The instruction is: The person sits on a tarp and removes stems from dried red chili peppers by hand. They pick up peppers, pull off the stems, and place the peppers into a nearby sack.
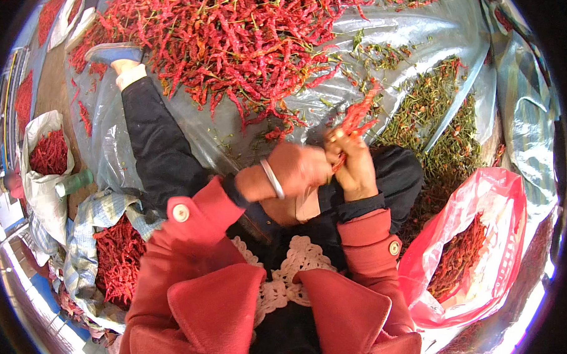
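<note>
My right hand (pixel 354 161) grips a small bunch of dried red chillies (pixel 360 112), whose tips point up and away from me. Close against its fingers is my left hand (pixel 298 169), blurred by motion, with a pale bangle on the wrist. The left fingertips are at the stem end of the bunch, and I cannot tell whether they pinch anything. Beyond both hands, a large heap of red chillies (pixel 241 47) spreads over a clear plastic sheet (pixel 202 126). Green stems and scraps (pixel 426 106) lie piled on the right.
To the right, a red plastic bag (pixel 502 193) stands open with chillies inside. On the left are a white sack (pixel 50 199) of chillies, a greenish bottle (pixel 74 183) and a checked woven sack (pixel 86 230) of chillies. My outstretched leg (pixel 157 130) borders the heap.
</note>
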A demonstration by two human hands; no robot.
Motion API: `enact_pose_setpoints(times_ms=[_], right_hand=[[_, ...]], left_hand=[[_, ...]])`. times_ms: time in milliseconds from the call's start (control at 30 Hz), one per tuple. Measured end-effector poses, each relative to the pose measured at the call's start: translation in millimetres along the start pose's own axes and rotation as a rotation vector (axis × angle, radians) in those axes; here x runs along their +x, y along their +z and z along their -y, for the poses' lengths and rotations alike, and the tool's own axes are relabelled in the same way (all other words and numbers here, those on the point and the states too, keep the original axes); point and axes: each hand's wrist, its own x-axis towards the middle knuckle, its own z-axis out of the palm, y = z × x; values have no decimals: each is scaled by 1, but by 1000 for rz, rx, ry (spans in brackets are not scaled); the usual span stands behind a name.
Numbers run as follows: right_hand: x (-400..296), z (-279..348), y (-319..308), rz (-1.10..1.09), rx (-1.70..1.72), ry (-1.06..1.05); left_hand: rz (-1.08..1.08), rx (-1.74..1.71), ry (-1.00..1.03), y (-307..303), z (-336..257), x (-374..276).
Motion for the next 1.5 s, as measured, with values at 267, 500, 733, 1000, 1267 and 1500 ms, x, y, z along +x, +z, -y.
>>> enact_pose_setpoints(times_ms=[267, 500, 733, 1000, 1267, 1500], right_hand=[[-20, 75, -10, 286, 426, -324], [3, 66, -9, 231, 316, -219], [15, 38, 15, -81, -192, -279], [5, 28, 30, 179, -448, -95], [15, 15, 24, 118, -802, -292], [10, 29, 16, 312, -123, 52]], left_hand=[[-153, 225, -216, 9, 37, 56], [-227, 231, -319, 60, 79, 118], [-841, -1260, -783, -17, 32, 62], [-659, -1059, -757, -11, 9, 19], [-438, -330, -833, -16, 5, 19], [-318, -582, -283, -34, -11, 29]])
